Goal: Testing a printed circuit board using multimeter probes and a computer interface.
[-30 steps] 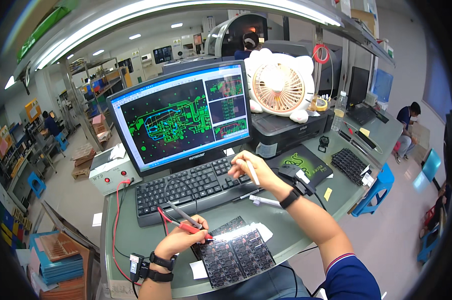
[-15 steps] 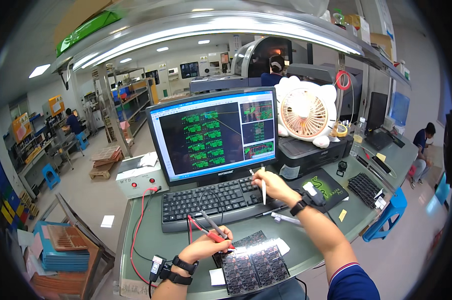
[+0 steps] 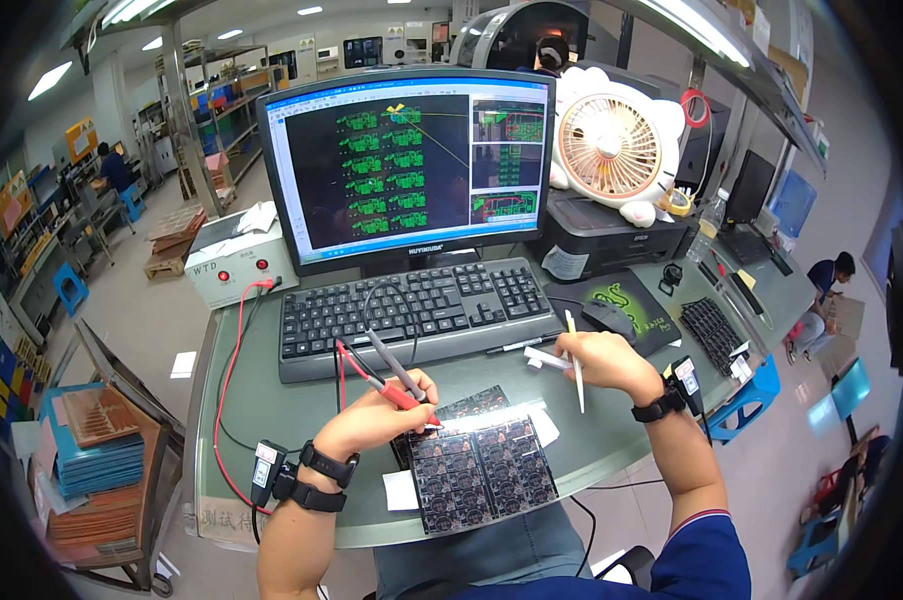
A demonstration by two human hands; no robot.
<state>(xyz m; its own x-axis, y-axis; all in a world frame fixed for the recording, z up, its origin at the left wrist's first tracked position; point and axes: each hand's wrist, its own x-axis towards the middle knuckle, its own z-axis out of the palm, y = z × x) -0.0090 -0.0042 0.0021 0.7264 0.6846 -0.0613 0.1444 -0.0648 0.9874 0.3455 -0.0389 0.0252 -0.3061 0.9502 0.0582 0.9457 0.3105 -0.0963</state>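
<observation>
My left hand (image 3: 377,420) is closed around a red test probe (image 3: 397,395) and a dark grey test probe (image 3: 383,352), held together like a pair of pens. Their lower ends are at the upper left edge of a black circuit board panel (image 3: 484,475); exact contact cannot be made out. Partly under it lies another black panel (image 3: 484,403). To the right, my right hand (image 3: 617,365) grips a slim white pen-like stick (image 3: 577,375), its tip pointing down above the bench. Just left of that hand lies a small white tube-shaped piece (image 3: 545,357).
A black keyboard (image 3: 412,315) lies before the monitor (image 3: 412,165), with a mouse (image 3: 609,318) on its mat. A white tester box (image 3: 237,260) feeds a red lead (image 3: 234,385). A white fan (image 3: 617,140) stands on a printer (image 3: 612,240). Stacked black boards (image 3: 714,335) sit right.
The view has tipped downward. My right hand has come away from the keyboard's right end, nearer to me, with the white stick. My left hand stays at the panel with both probes.
</observation>
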